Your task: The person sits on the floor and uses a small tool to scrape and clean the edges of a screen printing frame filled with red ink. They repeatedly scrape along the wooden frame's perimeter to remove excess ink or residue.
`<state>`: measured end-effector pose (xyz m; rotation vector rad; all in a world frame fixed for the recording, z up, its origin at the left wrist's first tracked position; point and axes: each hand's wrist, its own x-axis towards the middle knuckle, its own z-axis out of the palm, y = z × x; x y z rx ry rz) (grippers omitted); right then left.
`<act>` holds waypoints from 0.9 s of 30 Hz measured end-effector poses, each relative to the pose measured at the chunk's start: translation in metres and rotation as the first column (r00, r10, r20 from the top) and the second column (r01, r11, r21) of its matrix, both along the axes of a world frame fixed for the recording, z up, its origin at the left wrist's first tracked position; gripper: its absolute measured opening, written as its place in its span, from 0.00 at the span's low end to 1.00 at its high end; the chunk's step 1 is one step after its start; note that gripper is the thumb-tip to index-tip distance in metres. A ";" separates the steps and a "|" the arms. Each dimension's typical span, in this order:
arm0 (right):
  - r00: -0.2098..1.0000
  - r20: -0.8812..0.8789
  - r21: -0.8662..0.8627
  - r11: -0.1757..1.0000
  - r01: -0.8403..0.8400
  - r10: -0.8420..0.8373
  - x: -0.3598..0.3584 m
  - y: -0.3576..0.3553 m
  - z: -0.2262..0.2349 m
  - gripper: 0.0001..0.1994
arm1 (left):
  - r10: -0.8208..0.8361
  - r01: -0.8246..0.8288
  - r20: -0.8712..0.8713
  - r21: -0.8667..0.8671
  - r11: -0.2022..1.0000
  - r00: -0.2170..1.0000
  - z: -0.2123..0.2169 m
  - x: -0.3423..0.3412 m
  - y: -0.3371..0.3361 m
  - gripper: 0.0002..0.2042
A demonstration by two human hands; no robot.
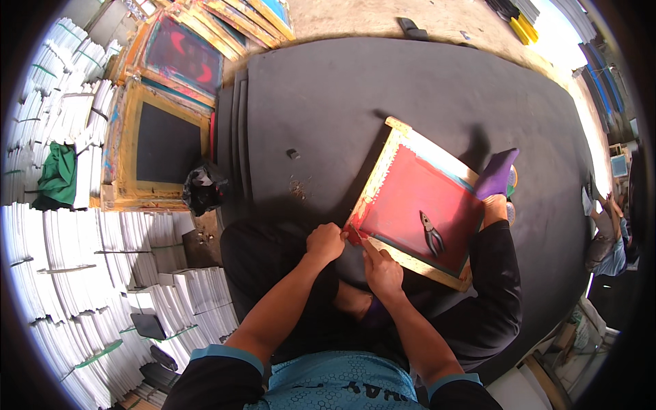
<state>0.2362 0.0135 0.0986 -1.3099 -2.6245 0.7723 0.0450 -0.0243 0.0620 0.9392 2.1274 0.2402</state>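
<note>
A wooden screen-printing frame (415, 263) with red mesh lies tilted on the dark sheets before me. At its near left corner, my left hand (326, 242) is closed in a fist against the red-stained wood. Just right of it, my right hand (385, 273) has its index finger stretched to the same corner and its other fingers curled. Whatever either hand pinches is too small or hidden to name. Pliers (431, 234) with dark handles rest on the mesh, jaws pointing away. My purple-socked foot (499, 175) is at the frame's right side.
A stack of dark sheets (321, 89) spreads beneath the frame. On it are a small dark block (293, 154) and a scatter of bits (298, 190). More wooden frames (123, 147), a black plastic bag (203, 188) and bundled white stacks (61, 253) stand left. Another person (608, 236) is far right.
</note>
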 end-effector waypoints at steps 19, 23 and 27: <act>0.987 -0.146 -0.156 0.987 0.041 -0.064 -0.002 0.005 -0.013 0.16 | -0.060 0.061 -0.011 0.132 0.989 0.998 -0.016 0.002 -0.006 0.13; 0.966 -0.237 -0.207 0.977 0.049 -0.099 0.005 0.008 -0.031 0.16 | -0.069 0.071 -0.017 0.127 0.989 0.997 -0.013 0.003 -0.003 0.13; 0.906 -0.370 -0.357 0.932 0.065 -0.205 0.009 0.011 -0.040 0.16 | -0.064 0.067 -0.023 0.122 0.990 0.998 -0.015 0.004 -0.004 0.13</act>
